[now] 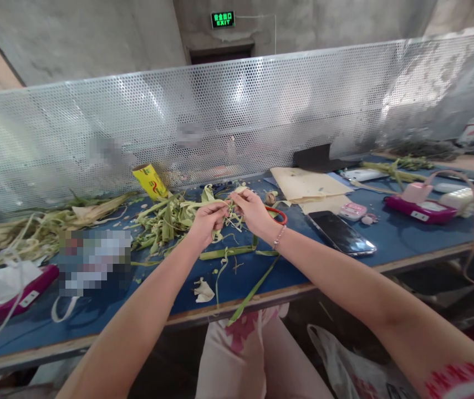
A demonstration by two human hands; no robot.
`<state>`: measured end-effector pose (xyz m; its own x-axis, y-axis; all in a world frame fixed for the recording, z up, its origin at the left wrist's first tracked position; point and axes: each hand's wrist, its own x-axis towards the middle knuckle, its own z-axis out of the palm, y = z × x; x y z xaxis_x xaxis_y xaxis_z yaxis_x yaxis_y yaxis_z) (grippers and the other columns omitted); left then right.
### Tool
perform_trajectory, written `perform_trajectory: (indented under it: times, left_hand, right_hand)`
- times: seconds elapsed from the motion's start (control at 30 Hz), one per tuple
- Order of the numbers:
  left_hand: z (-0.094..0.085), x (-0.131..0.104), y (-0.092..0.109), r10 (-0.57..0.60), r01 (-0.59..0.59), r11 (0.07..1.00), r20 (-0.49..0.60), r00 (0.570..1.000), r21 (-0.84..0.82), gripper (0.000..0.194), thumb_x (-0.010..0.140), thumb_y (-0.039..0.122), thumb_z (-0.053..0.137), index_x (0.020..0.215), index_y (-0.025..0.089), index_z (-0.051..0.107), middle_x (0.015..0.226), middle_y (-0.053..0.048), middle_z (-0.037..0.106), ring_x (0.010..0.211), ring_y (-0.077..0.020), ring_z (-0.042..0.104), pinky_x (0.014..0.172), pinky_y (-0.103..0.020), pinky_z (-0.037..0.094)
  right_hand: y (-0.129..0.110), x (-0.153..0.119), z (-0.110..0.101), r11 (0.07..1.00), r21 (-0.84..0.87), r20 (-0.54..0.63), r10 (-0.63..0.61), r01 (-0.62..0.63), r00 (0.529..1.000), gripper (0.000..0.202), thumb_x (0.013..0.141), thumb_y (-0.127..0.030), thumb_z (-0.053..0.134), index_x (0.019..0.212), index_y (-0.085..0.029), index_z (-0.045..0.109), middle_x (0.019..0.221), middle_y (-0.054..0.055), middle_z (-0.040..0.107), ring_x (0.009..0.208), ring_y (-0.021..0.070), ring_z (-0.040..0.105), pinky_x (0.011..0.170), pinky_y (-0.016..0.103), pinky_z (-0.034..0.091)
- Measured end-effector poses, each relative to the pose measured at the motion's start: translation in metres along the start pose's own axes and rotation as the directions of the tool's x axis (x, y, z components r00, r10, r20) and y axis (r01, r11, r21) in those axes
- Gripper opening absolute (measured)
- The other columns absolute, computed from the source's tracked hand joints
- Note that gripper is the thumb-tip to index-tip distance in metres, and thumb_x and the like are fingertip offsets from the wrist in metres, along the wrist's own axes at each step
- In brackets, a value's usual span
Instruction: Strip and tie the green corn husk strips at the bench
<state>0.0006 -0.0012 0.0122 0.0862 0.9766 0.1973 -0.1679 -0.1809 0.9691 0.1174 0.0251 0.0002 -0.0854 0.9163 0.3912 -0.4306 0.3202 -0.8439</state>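
Note:
Over the middle of the blue table [187, 293], both hands come close together with their fingers pinched. My left hand [210, 220] and my right hand [250, 209] hold a thin pale-green plant strip [229, 204] between them; its exact shape is partly hidden by the fingers. To the left of my left hand lies a heap of green leaves and stalks [159, 224]. A red-orange loop handle [278, 215] shows beside my right wrist. Below the hands are a green stalk piece [226, 252], a long green leaf [253, 293] reaching over the table edge, and a white crumpled scrap [203, 291].
A yellow box [150, 182] stands by the perforated metal screen [237, 116]. At right lie a black phone [340, 233], brown paper sheets [303, 185] and a magenta tissue pack [419, 210]. Dried husks [54, 221] and another tissue pack [20, 293] are at left.

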Motion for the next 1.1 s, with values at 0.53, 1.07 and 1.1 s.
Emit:
perform_trajectory:
  times: [0.53,1.07,1.1]
  left_hand:
    - [0.006,-0.002,-0.001,0.021,-0.013,0.997,-0.107,0.994,0.079,0.015,0.049,0.02,0.065,0.058,0.012,0.056,0.039,0.009,0.032,0.034,0.0006,0.022,0.036,-0.016,0.012]
    - [0.0,0.002,-0.008,0.094,-0.09,0.994,-0.061,0.994,0.059,0.022,0.055,0.021,0.062,0.074,0.013,0.057,0.047,0.003,0.054,0.038,-0.004,0.038,0.04,-0.019,0.026]
    - [-0.001,0.002,-0.008,0.094,-0.093,0.995,-0.038,0.995,0.038,0.024,0.055,0.019,0.06,0.079,0.014,0.057,0.051,0.002,0.058,0.041,-0.0056,0.043,0.043,-0.019,0.03]
  right_hand:
    - [0.002,0.001,-0.001,0.999,0.018,-0.002,0.04,-0.04,0.999,0.027,0.062,-0.041,0.062,0.068,-0.017,0.05,0.055,-0.007,0.042,0.043,0.003,0.033,0.043,0.021,0.021]
    - [0.0,0.003,-0.002,0.996,0.0,-0.029,0.091,-0.091,0.995,0.019,0.067,-0.033,0.057,0.066,-0.017,0.047,0.05,-0.007,0.042,0.041,0.0034,0.033,0.043,0.02,0.02]
    - [0.0,0.004,-0.003,0.993,-0.008,-0.023,0.114,-0.114,0.993,0.019,0.068,-0.033,0.056,0.066,-0.017,0.047,0.05,-0.007,0.044,0.041,0.0034,0.033,0.043,0.02,0.02]
